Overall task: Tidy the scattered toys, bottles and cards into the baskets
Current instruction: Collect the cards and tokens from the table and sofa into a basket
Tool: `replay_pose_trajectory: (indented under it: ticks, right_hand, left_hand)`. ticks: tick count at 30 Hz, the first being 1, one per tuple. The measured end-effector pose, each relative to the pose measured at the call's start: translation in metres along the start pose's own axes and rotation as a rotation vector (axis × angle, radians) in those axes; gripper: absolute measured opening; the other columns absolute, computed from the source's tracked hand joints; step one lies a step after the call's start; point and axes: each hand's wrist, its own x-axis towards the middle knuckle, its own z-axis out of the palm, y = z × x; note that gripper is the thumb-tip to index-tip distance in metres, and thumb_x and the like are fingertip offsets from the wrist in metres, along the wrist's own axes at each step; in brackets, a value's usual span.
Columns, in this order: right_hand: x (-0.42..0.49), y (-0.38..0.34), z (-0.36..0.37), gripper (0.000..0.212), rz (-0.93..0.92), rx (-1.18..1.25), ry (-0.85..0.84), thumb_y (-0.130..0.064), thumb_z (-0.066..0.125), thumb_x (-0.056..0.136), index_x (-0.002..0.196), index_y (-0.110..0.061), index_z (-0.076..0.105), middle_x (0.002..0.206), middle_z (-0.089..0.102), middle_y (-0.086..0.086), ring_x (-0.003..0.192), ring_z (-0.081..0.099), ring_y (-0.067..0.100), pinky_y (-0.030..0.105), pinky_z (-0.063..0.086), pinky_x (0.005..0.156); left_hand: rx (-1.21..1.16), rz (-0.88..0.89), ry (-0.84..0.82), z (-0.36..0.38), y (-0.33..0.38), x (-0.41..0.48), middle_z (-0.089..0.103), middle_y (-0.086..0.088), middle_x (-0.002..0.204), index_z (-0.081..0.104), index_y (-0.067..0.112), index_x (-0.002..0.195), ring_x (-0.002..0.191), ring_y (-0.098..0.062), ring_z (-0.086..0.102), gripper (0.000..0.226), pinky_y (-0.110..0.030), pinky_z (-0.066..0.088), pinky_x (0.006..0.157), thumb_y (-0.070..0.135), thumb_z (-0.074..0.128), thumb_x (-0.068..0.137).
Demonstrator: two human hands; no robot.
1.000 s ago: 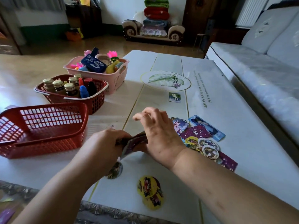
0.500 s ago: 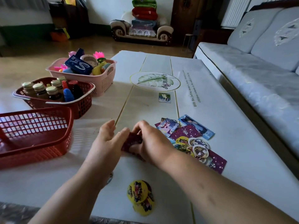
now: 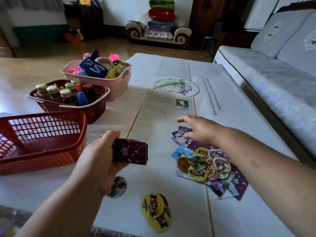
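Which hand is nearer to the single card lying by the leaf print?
Right. The right hand sits just on the near side of the single card, above the card pile. The left hand is farther back and leftward, gripping a card stack.

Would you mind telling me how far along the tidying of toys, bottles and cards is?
Done: toys fill the pink basket, bottles stand in the dark red basket. In hand: the left hand grips a stack of cards; the right hand reaches open over the card pile. Left: that pile, a lone card, the yellow discs; the near red basket looks empty.
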Motion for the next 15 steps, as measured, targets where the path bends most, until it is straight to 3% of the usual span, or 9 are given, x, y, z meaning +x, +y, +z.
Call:
replay_pose_trajectory:
  ticks: [3,7,10,12,15]
  right_hand:
    - [0.025,0.015,0.001,0.096,0.07,-0.079,-0.212,-0.034,0.079,0.077,0.151,-0.02,0.02,0.154,0.035,0.003,0.136,0.039,0.022,0.035,0.035,0.11]
    - [0.041,0.009,0.002,0.106,0.158,-0.176,-0.245,-0.055,0.084,0.059,0.143,-0.011,0.036,0.142,0.046,0.007,0.126,0.049,0.026,0.039,0.043,0.104]
    - [0.037,0.004,0.002,0.079,0.175,-0.173,-0.233,-0.054,0.083,0.061,0.12,-0.009,0.055,0.112,0.062,0.005,0.101,0.06,0.024,0.032,0.05,0.083]
    - [0.03,0.005,-0.001,0.054,0.163,-0.116,-0.183,-0.048,0.082,0.067,0.101,-0.014,0.059,0.096,0.062,0.003,0.088,0.06,0.022,0.027,0.045,0.07]
    - [0.017,0.016,-0.01,0.032,0.156,0.207,0.01,-0.034,0.079,0.077,0.095,-0.012,0.063,0.092,0.065,0.006,0.08,0.062,0.02,0.024,0.046,0.063]
  left_hand:
    - [0.011,-0.023,-0.021,-0.005,-0.003,-0.003,0.054,-0.009,0.079,0.054,0.01,0.094,0.072,-0.021,0.06,0.011,-0.038,0.057,0.067,0.019,0.06,0.095]
    - [0.042,-0.032,-0.049,-0.004,-0.009,-0.006,0.056,-0.009,0.076,0.056,0.007,0.098,0.068,-0.019,0.061,0.017,-0.036,0.058,0.063,0.022,0.061,0.095]
    - [0.064,-0.023,-0.059,-0.003,-0.011,-0.008,0.059,-0.009,0.074,0.058,0.006,0.098,0.067,-0.019,0.063,0.021,-0.037,0.057,0.065,0.026,0.063,0.093]
    - [0.066,-0.016,-0.061,-0.002,-0.011,-0.007,0.058,-0.008,0.074,0.058,0.007,0.096,0.067,-0.019,0.062,0.02,-0.037,0.057,0.068,0.026,0.063,0.093]
    - [0.061,-0.009,-0.064,-0.001,-0.01,-0.006,0.057,-0.007,0.071,0.058,0.008,0.09,0.065,-0.017,0.062,0.019,-0.04,0.057,0.073,0.026,0.063,0.093]
